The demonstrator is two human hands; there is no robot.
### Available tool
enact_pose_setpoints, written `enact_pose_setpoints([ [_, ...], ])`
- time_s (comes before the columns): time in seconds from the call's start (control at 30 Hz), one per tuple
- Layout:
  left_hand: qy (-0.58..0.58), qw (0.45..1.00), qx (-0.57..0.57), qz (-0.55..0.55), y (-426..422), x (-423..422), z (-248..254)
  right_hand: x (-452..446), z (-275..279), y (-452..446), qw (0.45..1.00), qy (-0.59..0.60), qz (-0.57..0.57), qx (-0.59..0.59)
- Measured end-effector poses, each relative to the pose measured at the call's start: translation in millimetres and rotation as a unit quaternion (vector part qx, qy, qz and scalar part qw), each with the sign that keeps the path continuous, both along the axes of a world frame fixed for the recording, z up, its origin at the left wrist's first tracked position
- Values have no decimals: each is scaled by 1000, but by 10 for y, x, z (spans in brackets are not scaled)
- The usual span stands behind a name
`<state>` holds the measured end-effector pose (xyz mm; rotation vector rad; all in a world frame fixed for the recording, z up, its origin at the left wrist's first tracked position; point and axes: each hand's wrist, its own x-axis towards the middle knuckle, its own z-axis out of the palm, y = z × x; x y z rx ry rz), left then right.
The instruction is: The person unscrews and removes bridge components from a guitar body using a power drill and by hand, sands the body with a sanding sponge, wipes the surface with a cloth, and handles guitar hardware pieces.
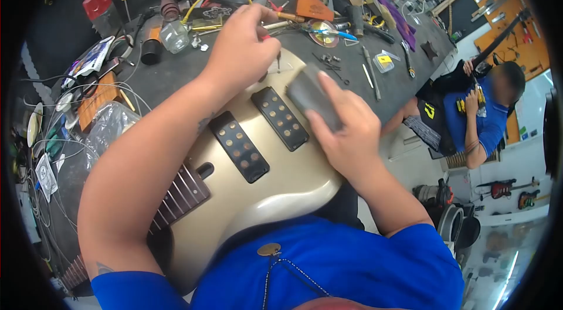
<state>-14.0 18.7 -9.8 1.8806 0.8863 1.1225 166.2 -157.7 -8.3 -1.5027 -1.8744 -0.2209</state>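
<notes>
A pale gold electric bass body lies in front of me, with two black pickups set in its top. My right hand is wrapped round a dark grey block, blurred by motion, at the body's right side beside the nearer pickup. My left hand reaches over the body's far edge with curled fingers. Its fingertips are by a brown stick-like handle, and a bit of red shows under the fingers. Whatever it grips is hidden. The fretted neck runs off to the lower left.
A dark workbench carries an orange box, a glass jar, pliers, small screws and loose strings. On the right, a person in blue holds another guitar. Guitars hang on the wall beyond.
</notes>
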Motion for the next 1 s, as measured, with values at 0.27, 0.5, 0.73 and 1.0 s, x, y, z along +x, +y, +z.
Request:
enact_pose_setpoints([
  [0.27,14,1000,13,4,-9,13,18,-7,-6,26,1000,7,11,6],
  [0.5,20,999,28,7,27,16,-5,31,14,211,1000,-7,-14,8],
  [0.73,26,1000,13,0,-16,-4,-17,121,-23,200,1000,16,-11,10],
  [1.0,26,999,24,2,24,-16,-36,175,-8,78,999,53,-11,-4],
])
